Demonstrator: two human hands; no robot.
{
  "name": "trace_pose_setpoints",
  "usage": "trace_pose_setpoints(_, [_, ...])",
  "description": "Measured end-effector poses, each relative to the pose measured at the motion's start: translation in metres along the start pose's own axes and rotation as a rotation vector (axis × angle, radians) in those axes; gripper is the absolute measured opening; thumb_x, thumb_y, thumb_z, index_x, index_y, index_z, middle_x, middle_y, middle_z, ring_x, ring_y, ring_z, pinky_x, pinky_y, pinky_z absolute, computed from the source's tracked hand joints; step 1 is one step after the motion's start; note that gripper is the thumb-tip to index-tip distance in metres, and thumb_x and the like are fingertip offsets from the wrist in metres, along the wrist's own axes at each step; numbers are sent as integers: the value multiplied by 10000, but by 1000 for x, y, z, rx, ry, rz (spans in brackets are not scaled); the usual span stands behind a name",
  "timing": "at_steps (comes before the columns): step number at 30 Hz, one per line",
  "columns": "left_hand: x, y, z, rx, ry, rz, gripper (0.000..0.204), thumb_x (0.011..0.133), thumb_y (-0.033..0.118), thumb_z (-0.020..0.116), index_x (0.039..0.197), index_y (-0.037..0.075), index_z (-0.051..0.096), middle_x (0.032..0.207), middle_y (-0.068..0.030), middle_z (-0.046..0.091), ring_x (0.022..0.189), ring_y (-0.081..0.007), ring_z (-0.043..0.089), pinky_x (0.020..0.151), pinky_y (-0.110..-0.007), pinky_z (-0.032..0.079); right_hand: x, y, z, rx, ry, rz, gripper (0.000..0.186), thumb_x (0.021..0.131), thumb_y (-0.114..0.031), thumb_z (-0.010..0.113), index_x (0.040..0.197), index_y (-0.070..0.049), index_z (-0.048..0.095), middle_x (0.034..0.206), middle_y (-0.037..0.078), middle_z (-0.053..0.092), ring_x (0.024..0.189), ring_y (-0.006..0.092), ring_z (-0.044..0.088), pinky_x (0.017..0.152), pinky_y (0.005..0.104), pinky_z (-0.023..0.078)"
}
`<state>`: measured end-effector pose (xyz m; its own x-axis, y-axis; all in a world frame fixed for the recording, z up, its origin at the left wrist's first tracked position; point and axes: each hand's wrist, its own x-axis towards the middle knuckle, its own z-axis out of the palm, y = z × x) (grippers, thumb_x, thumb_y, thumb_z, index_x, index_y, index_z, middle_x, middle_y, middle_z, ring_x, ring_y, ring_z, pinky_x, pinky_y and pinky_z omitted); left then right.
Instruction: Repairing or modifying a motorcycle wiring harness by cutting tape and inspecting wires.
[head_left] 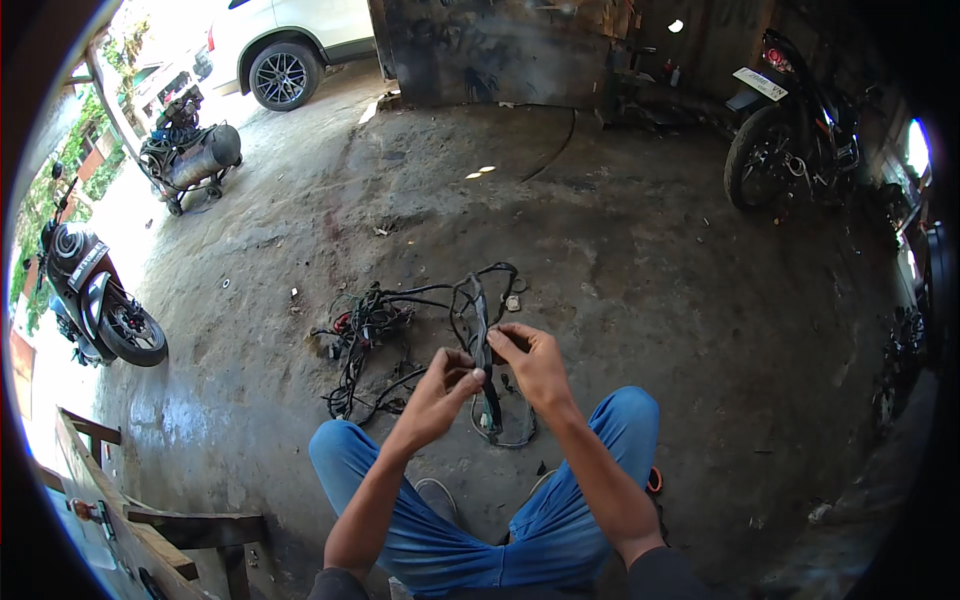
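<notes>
The left hand's [428, 402] fingers are pinched around the upright strand of one black wiring harness [481, 345]; the right hand's [540, 368] fingers are nearly together at its right edge, whether gripping I cannot tell. Its one tangled clump lies left of the fingers on the floor [640, 260], with two motorcycles [115, 325], one compressor [207, 158] and one car [335, 22] well beyond them.

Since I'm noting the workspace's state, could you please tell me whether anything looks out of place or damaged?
The wiring harness looks untidy: left of the left hand, much of it lies snarled in a heap on the stained floor, not laid straight. Damage is hard to judge.
</notes>
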<state>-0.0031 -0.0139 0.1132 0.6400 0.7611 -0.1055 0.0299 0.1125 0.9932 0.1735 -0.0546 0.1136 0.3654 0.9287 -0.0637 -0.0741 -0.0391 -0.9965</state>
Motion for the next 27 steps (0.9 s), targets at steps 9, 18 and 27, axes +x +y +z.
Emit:
trace_pose_setpoints(9, [20, -53, -10, -538, 28, -186, 359, 1047, 316, 599, 1256, 24, 620, 1098, -35, 649, 1055, -155, 643, 801, -367, 597, -29, 45, 7, -49, 17, -111, 349, 936, -131, 741, 1242, -1, 636, 1152, 90, 688, 1046, 163, 668, 834, 286, 546])
trace_pose_setpoints(18, [26, -59, -8, -663, 58, -277, 331, 1021, 299, 649, 1279, 92, 641, 1087, -23, 681, 1061, -142, 657, 741, -296, 573, -43, 65, 13, -493, 70, -351, 288, 859, -124, 775, 1122, -33, 699, 991, 114, 661, 949, 289, 656, 812, 402, 518])
trace_pose_setpoints(27, [29, -78, -3, -509, 181, -154, 258, 971, 287, 719, 1095, 71, 651, 1057, -50, 684, 1017, -151, 667, 709, -336, 622, -46, 63, 30, -810, 203, -497, 394, 776, -181, 815, 1102, -68, 625, 909, 63, 594, 897, 262, 598, 834, 418, 442])
